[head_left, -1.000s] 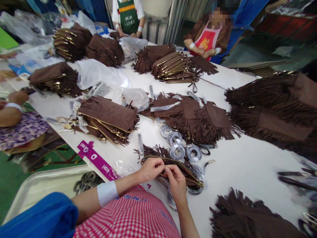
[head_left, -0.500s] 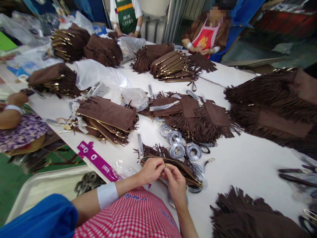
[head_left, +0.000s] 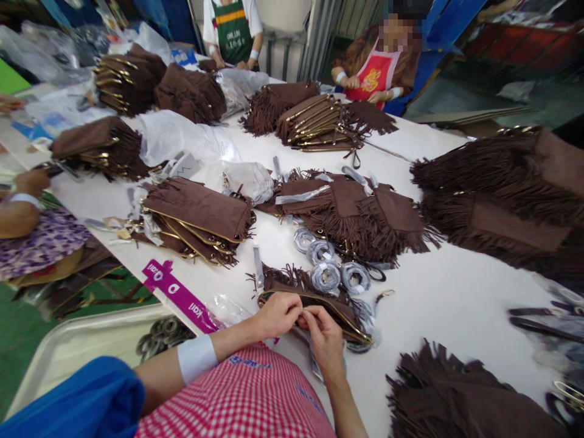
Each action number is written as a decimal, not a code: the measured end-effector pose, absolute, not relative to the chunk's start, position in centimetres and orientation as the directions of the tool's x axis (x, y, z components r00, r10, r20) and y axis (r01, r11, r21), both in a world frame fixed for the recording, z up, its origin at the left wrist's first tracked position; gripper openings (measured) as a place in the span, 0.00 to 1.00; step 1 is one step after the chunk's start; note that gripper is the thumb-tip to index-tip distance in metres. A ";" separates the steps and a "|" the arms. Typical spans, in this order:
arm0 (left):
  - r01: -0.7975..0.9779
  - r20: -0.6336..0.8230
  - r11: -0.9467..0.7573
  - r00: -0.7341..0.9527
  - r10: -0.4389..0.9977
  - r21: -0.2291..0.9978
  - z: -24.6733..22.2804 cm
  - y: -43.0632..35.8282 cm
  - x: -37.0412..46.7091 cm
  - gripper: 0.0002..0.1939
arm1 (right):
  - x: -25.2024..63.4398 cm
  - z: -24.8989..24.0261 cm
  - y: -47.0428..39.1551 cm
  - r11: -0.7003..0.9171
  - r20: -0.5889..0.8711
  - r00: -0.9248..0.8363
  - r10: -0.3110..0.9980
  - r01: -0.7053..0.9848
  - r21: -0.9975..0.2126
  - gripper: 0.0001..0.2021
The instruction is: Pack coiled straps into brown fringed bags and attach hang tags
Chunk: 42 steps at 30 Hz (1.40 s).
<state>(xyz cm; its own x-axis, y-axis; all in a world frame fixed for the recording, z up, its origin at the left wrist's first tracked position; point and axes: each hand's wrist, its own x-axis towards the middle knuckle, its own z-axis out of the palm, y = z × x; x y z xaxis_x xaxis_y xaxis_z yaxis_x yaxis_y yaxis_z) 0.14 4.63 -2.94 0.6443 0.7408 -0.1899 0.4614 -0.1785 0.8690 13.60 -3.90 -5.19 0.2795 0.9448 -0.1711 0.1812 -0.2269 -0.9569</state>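
Observation:
Directly in front of me lies a brown fringed bag (head_left: pixel 340 304) with a gold zipper along its edge. Over its near side my left hand (head_left: pixel 280 313) and my right hand (head_left: pixel 322 334) meet, fingertips pinched close together. Whatever sits between the fingertips is too small to make out. A grey-wrapped strip (head_left: pixel 258 271) stands at the bag's left end. Several coiled straps (head_left: pixel 325 277) in clear wrap rest against its far side, and a strap's metal clasp (head_left: pixel 387 294) pokes out to the right.
Stacks of brown fringed bags (head_left: pixel 201 207) cover much of the white table (head_left: pixel 424 304). A purple printed strip (head_left: pixel 180 295) lies along the near left edge. Below it, a pale tray (head_left: pixel 91 334) holds dark rings. Co-workers stand across the table and at the left.
My hands stay pinched together at nearly the same spot, with only slight finger movement. Across the table, the hands of the person in the red apron have moved apart.

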 end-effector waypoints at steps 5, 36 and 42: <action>0.525 -0.178 -0.235 0.620 0.764 0.818 -3.1 4.2 0.4 0.10 | 13.4 -4.4 -3.4 -0.110 0.007 0.247 0.969 0.456 -0.883 0.12; 0.575 -0.139 -0.563 0.762 0.632 0.594 -6.9 8.4 -3.4 0.08 | 20.1 -3.2 -12.9 0.094 -0.030 -0.126 0.992 0.859 -0.503 0.25; 0.439 0.005 -0.679 0.837 0.546 0.588 -4.1 8.0 -1.8 0.06 | 16.3 0.7 -9.9 0.180 0.168 -0.096 0.981 0.764 -0.619 0.26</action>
